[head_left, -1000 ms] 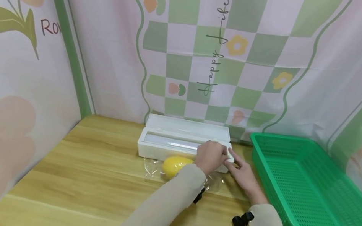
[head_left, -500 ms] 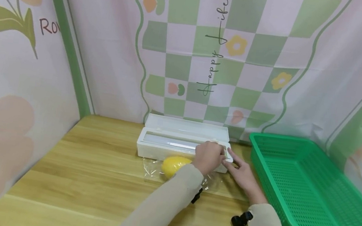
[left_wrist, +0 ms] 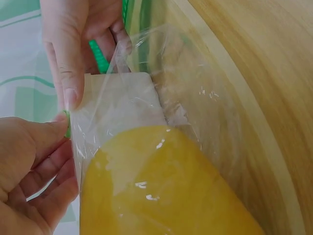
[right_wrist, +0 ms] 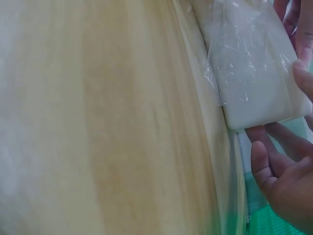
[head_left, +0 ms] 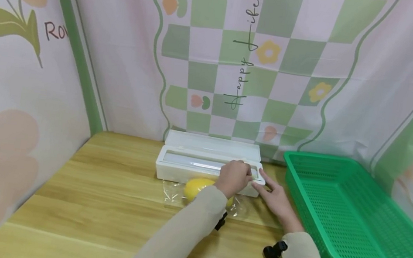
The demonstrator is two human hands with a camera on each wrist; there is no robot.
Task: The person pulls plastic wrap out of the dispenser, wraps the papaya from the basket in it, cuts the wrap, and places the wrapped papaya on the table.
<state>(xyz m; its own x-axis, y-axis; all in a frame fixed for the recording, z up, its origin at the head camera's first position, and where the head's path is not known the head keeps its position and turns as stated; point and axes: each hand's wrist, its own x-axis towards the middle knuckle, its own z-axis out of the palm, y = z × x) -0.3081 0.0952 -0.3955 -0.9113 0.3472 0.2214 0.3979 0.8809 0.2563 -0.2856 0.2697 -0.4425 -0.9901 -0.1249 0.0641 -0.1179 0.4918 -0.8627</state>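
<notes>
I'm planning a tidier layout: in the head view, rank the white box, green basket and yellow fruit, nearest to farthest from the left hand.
From the left hand:
1. White box, right at its fingers.
2. Yellow fruit, just left, box's near side.
3. Green basket, off right.

A green basket (head_left: 353, 211) sits at the wooden table's (head_left: 100, 211) right side. A checked "Happy Life" cloth (head_left: 237, 54) hangs behind.
</notes>
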